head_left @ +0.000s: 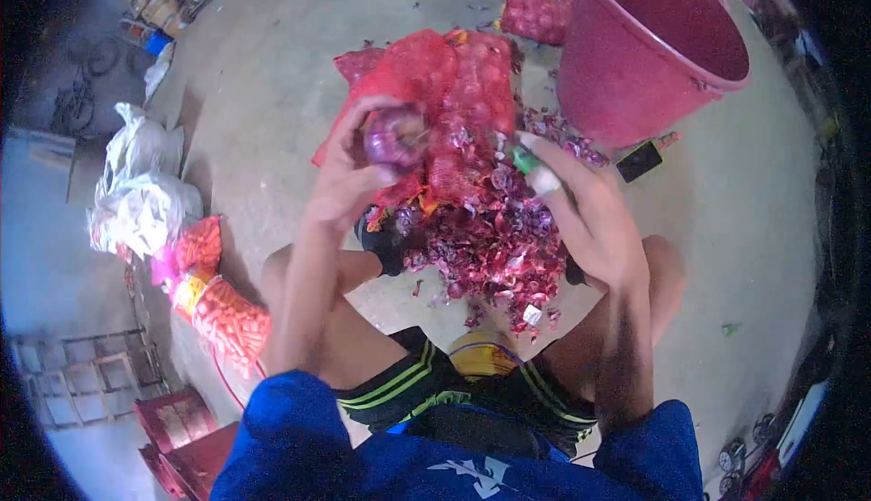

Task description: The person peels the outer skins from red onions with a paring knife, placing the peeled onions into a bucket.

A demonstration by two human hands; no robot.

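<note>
A purple-red onion (392, 142) with a pale, dry tip is gripped by my left hand (356, 152), thumb and fingers curved round its sides. My right hand (585, 206) is closed, with a small green object (523, 159) between thumb and fingers. A white patch shows near the thumb; what kind of object it is, I cannot make out. Both hands are raised over a heap of purple onion skins (499, 242) on the floor between my feet. Just beyond them lie red mesh sacks (476, 74) filled with onions.
A big red tub (608, 83) stands at the far right, a black phone (641, 162) beside its base. Behind it lies another onion sack (535, 15). To the left are white sacks (150, 197) and an orange mesh bag (227, 319). A yellow container (484, 360) sits between my legs.
</note>
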